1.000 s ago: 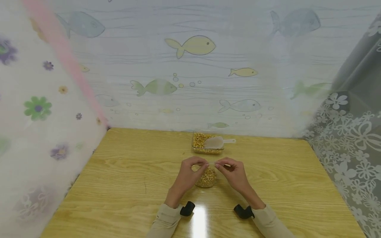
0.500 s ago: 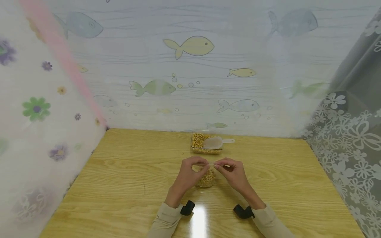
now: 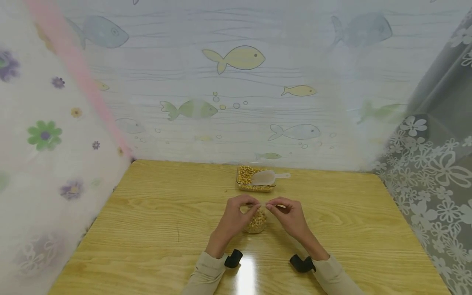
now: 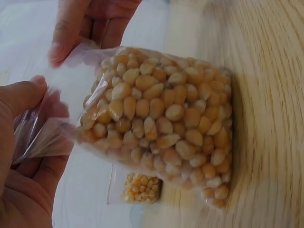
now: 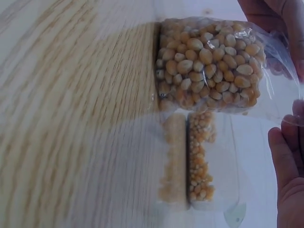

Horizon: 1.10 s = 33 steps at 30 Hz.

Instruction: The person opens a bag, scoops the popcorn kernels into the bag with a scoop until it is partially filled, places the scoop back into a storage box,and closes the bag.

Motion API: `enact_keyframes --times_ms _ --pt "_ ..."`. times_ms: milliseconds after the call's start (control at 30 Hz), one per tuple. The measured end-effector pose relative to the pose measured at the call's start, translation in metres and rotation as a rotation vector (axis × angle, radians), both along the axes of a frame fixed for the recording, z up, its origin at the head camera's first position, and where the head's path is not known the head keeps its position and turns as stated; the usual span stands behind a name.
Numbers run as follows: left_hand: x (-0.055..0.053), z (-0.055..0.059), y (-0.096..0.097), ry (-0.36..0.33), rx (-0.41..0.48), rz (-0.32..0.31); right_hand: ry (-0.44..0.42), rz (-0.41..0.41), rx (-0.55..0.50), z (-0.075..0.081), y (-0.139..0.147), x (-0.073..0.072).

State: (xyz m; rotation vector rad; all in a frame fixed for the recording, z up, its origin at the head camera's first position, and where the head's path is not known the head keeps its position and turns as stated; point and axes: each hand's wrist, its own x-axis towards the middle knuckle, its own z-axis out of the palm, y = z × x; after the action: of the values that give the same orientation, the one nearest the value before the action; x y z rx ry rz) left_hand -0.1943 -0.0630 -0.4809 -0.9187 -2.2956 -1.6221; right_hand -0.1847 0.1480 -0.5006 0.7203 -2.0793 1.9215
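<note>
A clear plastic bag [image 3: 257,222] of corn kernels stands on the table between my forearms. Its loose top edge is pinched by both hands, one at either side. My left hand [image 3: 236,215] holds it between thumb and fingers; in the left wrist view the clear film [image 4: 52,137] runs through that hand. Opposite it, the thumb and index fingertips of my right hand [image 3: 289,215] meet on the other side of the bag's mouth. Kernels [image 4: 156,114] fill the bag's lower part, and the film above them is bare. Part of the bag is hidden behind my left hand.
Behind the bag is a clear rectangular container [image 3: 257,188] of corn kernels, with a white scoop [image 3: 264,177] lying on them, handle to the right. One loose kernel [image 3: 225,191] lies left of it. A patterned curtain [image 3: 236,102] hangs at the table's [image 3: 155,213] far edge.
Both hands keep their pinch on the bag and barely move. The fingertips of the two hands stand slightly closer together. The container and scoop stay put.
</note>
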Motion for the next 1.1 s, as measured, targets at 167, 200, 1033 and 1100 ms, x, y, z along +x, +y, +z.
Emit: enact_keyframes --times_ms 167,200,1033,1100 --pt "-0.002 -0.005 -0.011 -0.011 0.036 0.027 0.025 -0.033 -0.02 -0.001 0.0 -0.001" --pt "-0.002 -0.006 -0.013 -0.014 0.044 0.035 0.025 -0.035 -0.03 -0.001 0.0 -0.001" --pt "-0.004 -0.008 -0.013 0.005 0.06 0.022 0.151 -0.11 0.159 0.025 -0.019 0.001" --pt "-0.005 -0.009 -0.015 -0.002 0.049 0.018 0.132 -0.104 0.162 0.033 -0.018 0.005"
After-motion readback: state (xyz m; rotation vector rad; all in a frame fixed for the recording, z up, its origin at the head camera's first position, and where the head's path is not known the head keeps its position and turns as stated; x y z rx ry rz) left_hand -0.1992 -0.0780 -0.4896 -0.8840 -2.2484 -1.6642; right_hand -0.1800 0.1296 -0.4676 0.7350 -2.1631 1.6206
